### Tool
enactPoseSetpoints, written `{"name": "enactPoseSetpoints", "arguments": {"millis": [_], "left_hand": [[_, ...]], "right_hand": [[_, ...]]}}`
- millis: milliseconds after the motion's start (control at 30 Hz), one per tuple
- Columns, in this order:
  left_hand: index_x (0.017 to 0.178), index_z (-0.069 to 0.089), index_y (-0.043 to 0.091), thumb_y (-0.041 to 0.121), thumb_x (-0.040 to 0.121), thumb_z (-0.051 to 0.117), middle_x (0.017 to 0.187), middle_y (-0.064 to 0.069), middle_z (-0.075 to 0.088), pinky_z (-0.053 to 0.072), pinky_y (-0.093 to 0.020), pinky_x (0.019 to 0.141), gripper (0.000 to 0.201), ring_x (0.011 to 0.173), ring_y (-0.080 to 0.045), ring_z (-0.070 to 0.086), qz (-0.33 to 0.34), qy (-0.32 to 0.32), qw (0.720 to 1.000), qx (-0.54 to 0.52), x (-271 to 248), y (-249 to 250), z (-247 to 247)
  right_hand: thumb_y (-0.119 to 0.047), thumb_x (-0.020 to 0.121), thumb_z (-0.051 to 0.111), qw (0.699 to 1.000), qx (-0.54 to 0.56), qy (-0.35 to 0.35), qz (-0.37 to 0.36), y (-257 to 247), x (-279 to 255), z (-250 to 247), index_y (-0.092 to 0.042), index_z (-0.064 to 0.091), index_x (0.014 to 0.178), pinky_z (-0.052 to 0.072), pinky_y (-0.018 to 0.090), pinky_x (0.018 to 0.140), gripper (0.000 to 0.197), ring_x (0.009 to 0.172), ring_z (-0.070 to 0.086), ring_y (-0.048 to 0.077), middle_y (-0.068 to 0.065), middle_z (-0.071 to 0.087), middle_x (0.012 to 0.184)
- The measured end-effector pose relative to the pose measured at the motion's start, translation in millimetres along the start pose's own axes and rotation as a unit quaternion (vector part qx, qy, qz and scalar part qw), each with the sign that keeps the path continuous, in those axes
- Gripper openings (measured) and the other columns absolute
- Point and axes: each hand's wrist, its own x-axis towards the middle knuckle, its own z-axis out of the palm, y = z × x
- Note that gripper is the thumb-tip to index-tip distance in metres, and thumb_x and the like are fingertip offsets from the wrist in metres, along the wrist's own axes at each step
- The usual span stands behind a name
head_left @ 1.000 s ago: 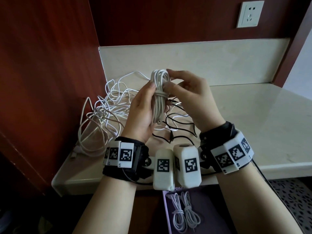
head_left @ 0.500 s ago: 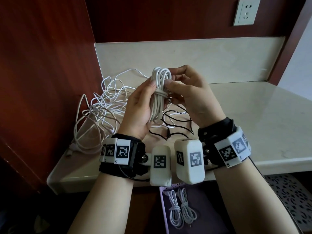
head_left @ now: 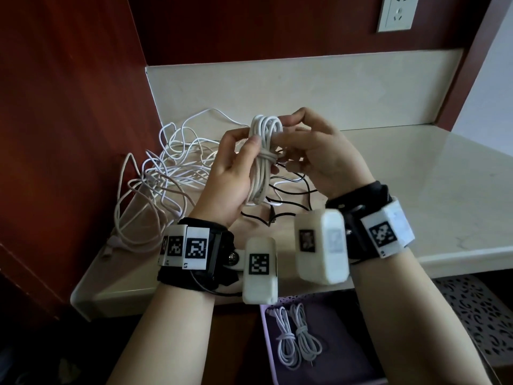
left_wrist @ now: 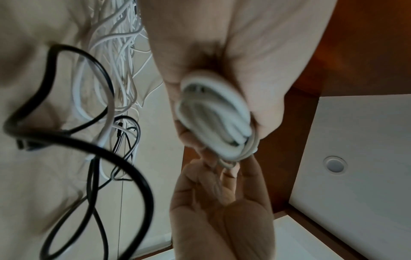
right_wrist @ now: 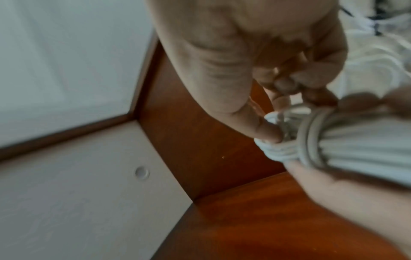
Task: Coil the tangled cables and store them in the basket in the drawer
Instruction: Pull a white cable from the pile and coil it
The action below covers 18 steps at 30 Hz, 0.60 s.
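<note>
Purple perforated basket (head_left: 265, 343) is holding two tied white cable coils (head_left: 297, 341). Left hand (head_left: 230, 176) is gripping the upright white cable bundle (head_left: 262, 159); right hand (head_left: 319, 159) is pinching its wrapped waist above the glossy cream worktop (head_left: 416, 190).

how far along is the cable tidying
Done: two coiled white cables lie in the purple basket. In hand: the left hand grips a third coil while the right hand works at its wrap. Left: the tangled white cables and a black cable on the counter.
</note>
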Motion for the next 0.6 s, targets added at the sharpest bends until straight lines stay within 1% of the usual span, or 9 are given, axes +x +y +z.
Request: {"name": "enactPoseSetpoints", "arguments": {"millis": [67, 133, 167, 200, 233, 300, 400, 533, 600], "left_hand": [[0.102, 0.052, 0.012, 0.016, 0.098, 0.049, 0.071, 0.002, 0.069, 0.055, -0.03, 0.062, 0.007, 0.063, -0.015, 0.065, 0.001, -0.017, 1.0, 0.003, 0.4, -1.5, 0.0], [0.105, 0.052, 0.01, 0.014, 0.098, 0.049, 0.072, 0.0, 0.069, 0.056, -0.031, 0.061, 0.009, 0.064, -0.017, 0.066, -0.005, -0.023, 1.0, -0.007, 0.6, -0.8, -1.1], [0.107, 0.052, 0.008, 0.015, 0.098, 0.05, 0.074, -0.002, 0.069, 0.057, -0.033, 0.063, 0.011, 0.065, -0.02, 0.066, -0.006, -0.024, 1.0, -0.009, 0.8, -0.7, -1.5], [0.108, 0.052, 0.008, 0.016, 0.098, 0.05, 0.077, -0.005, 0.069, 0.056, -0.037, 0.066, 0.013, 0.067, -0.022, 0.066, -0.005, -0.026, 1.0, -0.011, 1.2, -1.0, -1.9], [0.108, 0.052, 0.007, 0.015, 0.098, 0.049, 0.078, -0.006, 0.069, 0.056, -0.037, 0.066, 0.014, 0.068, -0.023, 0.066, -0.002, -0.028, 1.0, -0.01, 1.0, -1.1, -2.2], [0.108, 0.052, 0.007, 0.015, 0.098, 0.048, 0.079, -0.006, 0.07, 0.057, -0.034, 0.065, 0.013, 0.068, -0.021, 0.066, 0.003, -0.035, 0.999, -0.002, 1.1, -1.5, -3.0], [0.104, 0.054, 0.011, 0.015, 0.098, 0.05, 0.076, -0.001, 0.07, 0.056, -0.031, 0.064, 0.009, 0.068, -0.018, 0.067, 0.006, -0.047, 0.999, 0.02, 1.6, -2.6, -3.8], [0.098, 0.056, 0.01, 0.009, 0.098, 0.047, 0.072, 0.004, 0.069, 0.054, -0.025, 0.06, 0.009, 0.064, -0.012, 0.066, 0.006, -0.045, 0.999, 0.019, 0.2, -1.3, -2.8], [0.094, 0.056, 0.011, 0.01, 0.098, 0.048, 0.07, 0.006, 0.068, 0.053, -0.024, 0.058, 0.009, 0.062, -0.01, 0.066, 0.002, -0.038, 0.999, 0.021, -0.4, -0.7, -2.6]], "right_hand": [[0.002, 0.083, 0.06, 0.997, 0.064, -0.012, 0.045, 2.0, 0.6, -2.8, -0.017, 0.051, 0.073, 0.033, 0.017, 0.037, 0.023, 0.045, 0.044, 0.01, 0.0, 0.056, 0.064], [-0.003, 0.086, 0.061, 0.995, 0.085, -0.02, 0.057, 3.6, 0.2, -2.6, -0.016, 0.051, 0.077, 0.033, 0.015, 0.036, 0.019, 0.045, 0.046, 0.009, -0.002, 0.058, 0.065], [-0.004, 0.086, 0.061, 0.995, 0.082, -0.02, 0.055, 4.3, 0.3, -2.1, -0.016, 0.051, 0.079, 0.033, 0.015, 0.035, 0.017, 0.045, 0.046, 0.008, -0.001, 0.059, 0.067], [-0.005, 0.086, 0.062, 0.996, 0.075, -0.019, 0.049, 4.5, 0.7, -1.7, -0.016, 0.051, 0.08, 0.032, 0.015, 0.035, 0.016, 0.045, 0.046, 0.008, 0.0, 0.058, 0.07], [-0.005, 0.086, 0.062, 0.997, 0.065, -0.014, 0.041, 4.9, 1.4, -1.4, -0.015, 0.051, 0.08, 0.03, 0.015, 0.034, 0.016, 0.044, 0.045, 0.008, 0.001, 0.057, 0.071], [-0.006, 0.086, 0.063, 0.999, 0.023, 0.003, 0.023, 5.2, 2.9, -2.2, -0.015, 0.051, 0.08, 0.029, 0.015, 0.034, 0.016, 0.042, 0.045, 0.006, 0.0, 0.055, 0.069], [-0.009, 0.086, 0.066, 0.998, -0.061, 0.008, 0.009, 4.8, 4.0, -6.4, -0.013, 0.05, 0.077, 0.033, 0.018, 0.037, 0.018, 0.043, 0.047, 0.007, 0.0, 0.055, 0.064], [-0.001, 0.086, 0.064, 0.996, -0.092, 0.007, 0.001, 1.3, 4.8, -8.0, -0.007, 0.049, 0.077, 0.039, 0.021, 0.038, 0.019, 0.041, 0.046, 0.012, 0.008, 0.052, 0.062], [0.002, 0.086, 0.062, 0.995, -0.099, 0.01, -0.004, 1.0, 5.0, -6.6, -0.006, 0.047, 0.076, 0.04, 0.021, 0.039, 0.019, 0.039, 0.044, 0.013, 0.009, 0.05, 0.06]]}}
